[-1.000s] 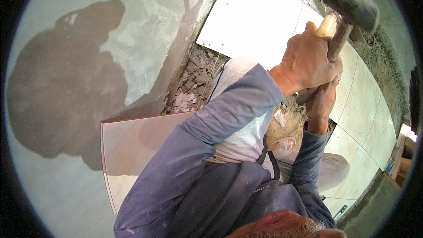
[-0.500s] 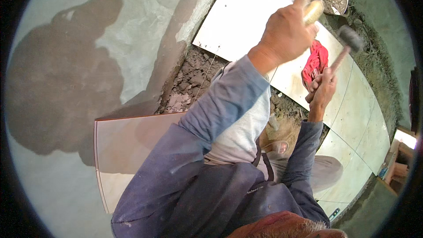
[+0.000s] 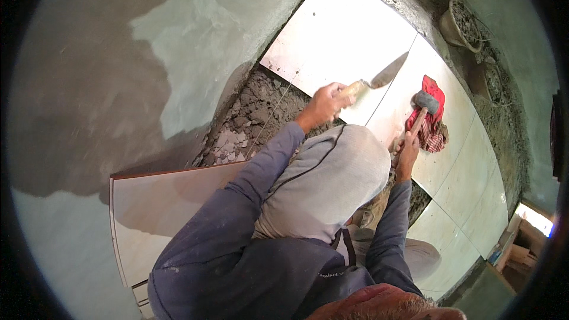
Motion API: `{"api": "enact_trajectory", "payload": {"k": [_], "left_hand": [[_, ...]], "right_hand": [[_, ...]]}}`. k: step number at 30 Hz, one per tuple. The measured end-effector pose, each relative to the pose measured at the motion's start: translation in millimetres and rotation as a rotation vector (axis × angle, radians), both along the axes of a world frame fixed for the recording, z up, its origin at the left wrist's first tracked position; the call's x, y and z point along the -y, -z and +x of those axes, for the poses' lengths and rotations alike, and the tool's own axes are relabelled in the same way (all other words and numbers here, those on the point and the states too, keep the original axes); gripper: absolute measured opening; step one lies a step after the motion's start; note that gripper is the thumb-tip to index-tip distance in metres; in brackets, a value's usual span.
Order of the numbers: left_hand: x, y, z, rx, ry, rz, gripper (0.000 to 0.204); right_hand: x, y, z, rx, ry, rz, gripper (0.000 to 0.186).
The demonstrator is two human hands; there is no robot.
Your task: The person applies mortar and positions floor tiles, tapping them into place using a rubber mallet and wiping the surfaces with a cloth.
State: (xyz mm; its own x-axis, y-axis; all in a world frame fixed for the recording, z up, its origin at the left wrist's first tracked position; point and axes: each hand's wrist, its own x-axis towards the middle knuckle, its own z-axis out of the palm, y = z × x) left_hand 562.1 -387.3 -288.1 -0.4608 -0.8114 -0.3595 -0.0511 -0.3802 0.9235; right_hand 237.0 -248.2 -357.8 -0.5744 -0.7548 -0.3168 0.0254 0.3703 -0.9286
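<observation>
My left hand (image 3: 325,108) is closed round the pale wooden handle of a trowel (image 3: 391,71). Its blade points away to the right above a large white floor tile (image 3: 349,29). In my right hand (image 3: 407,153) is the shaft of a mallet (image 3: 426,102) with a dark, blunt head. That head is over a red cloth (image 3: 435,92), which lies bunched on the tiles with a striped part at its near end; whether they touch I cannot tell. My bent knee is between both arms.
Lumpy mortar (image 3: 249,109) lies left of the knee, crossed by a thin string. A large tile (image 3: 172,201) stands near the wall at left. Two buckets (image 3: 461,24) of mortar or rubble sit along the far right wall. Laid tiles (image 3: 468,160) extend right.
My left hand has come down and leftward with the trowel, whose blade now points over the tiles. The mallet has moved nearer and left, its head now over the red cloth.
</observation>
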Motion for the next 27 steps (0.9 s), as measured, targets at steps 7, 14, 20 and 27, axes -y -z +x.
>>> {"api": "enact_trajectory", "payload": {"k": [7, 14, 20, 27], "left_hand": [[-14.4, 54.1, -43.5, 0.006, -0.119, -0.221, 0.030], [-24.3, 43.5, -54.3, 0.070, -0.185, -0.228, 0.023], [45.0, 41.5, 0.8, 0.647, 0.210, -0.480, 0.030], [90.0, 109.3, 62.2, 1.107, 0.043, -0.990, 0.061]], "right_hand": [[41.9, 34.3, -54.8, -0.734, -0.159, 0.229, 0.040], [75.5, -54.6, 127.8, 0.484, -0.214, 0.014, 0.044], [100.8, -48.6, 125.5, 0.438, -0.056, -0.202, 0.031], [151.1, -45.8, 84.3, 0.073, -0.178, 0.108, 0.040]]}}
